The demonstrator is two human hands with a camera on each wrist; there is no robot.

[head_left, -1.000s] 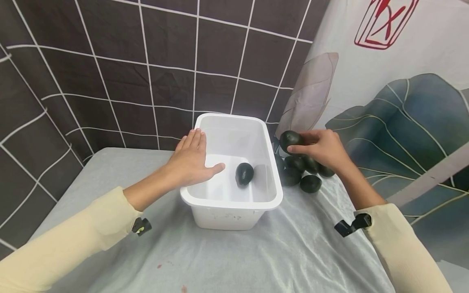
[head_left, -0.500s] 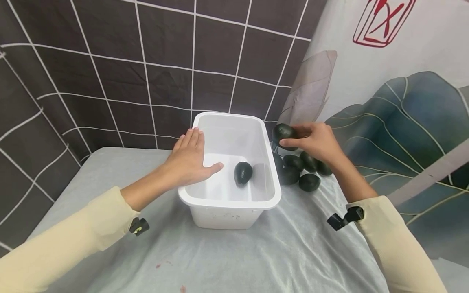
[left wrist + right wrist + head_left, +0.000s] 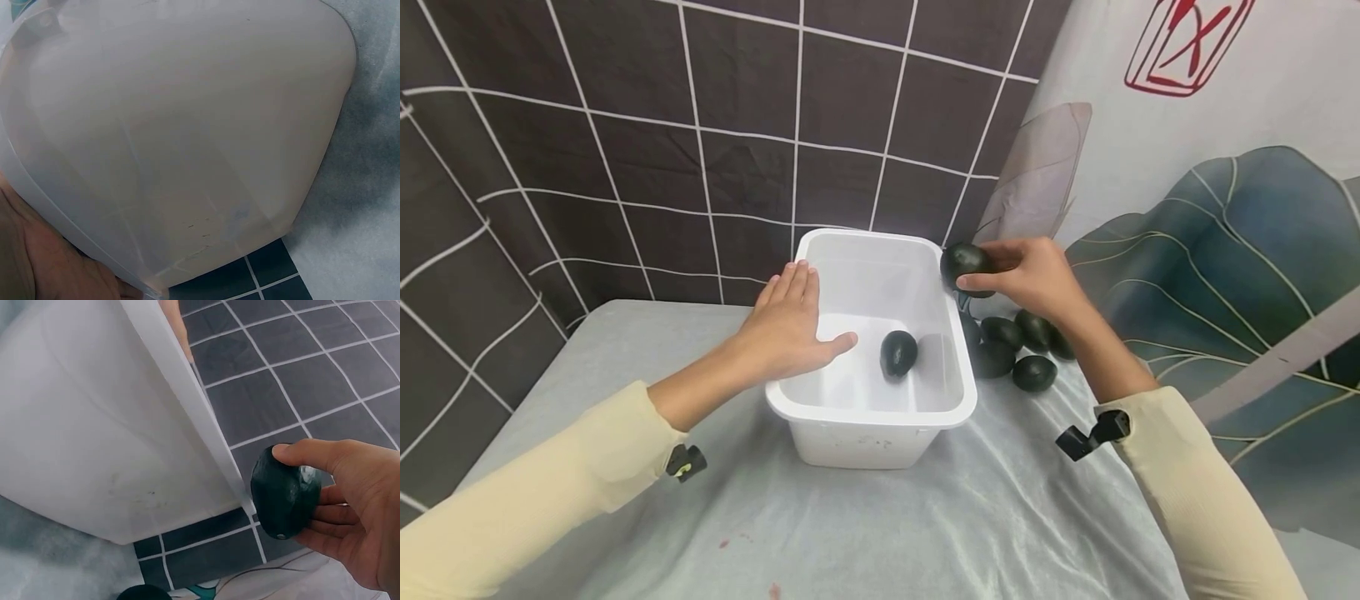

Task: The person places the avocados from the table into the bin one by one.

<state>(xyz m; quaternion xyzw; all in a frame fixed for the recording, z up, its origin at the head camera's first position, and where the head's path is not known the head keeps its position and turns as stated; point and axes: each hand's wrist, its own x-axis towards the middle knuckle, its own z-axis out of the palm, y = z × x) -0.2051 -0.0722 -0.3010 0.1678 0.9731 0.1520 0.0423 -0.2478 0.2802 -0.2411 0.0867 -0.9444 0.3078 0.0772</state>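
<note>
My right hand (image 3: 1033, 279) grips a dark green avocado (image 3: 965, 267) between thumb and fingers, raised beside the right rim of a white plastic tub (image 3: 868, 418). The right wrist view shows the same avocado (image 3: 284, 494) with the thumb on one side and fingers on the other. Over the tub's left rim lies my left hand (image 3: 782, 329), its fingers straight and the thumb spread out over the inside. One avocado (image 3: 898, 354) rests on the tub's floor. Seen from the left wrist, the tub's outer wall (image 3: 187, 125) fills most of the view.
Several more avocados (image 3: 1034, 373) lie in a pile on the grey cloth (image 3: 1022, 500), just right of the tub. Behind stands a dark wall covering (image 3: 737, 175) with white grid lines. A printed curtain (image 3: 1232, 250) hangs at the right.
The right hand has carried its avocado left and up, from over the pile to the tub's right rim. The left hand has kept its place on the tub.
</note>
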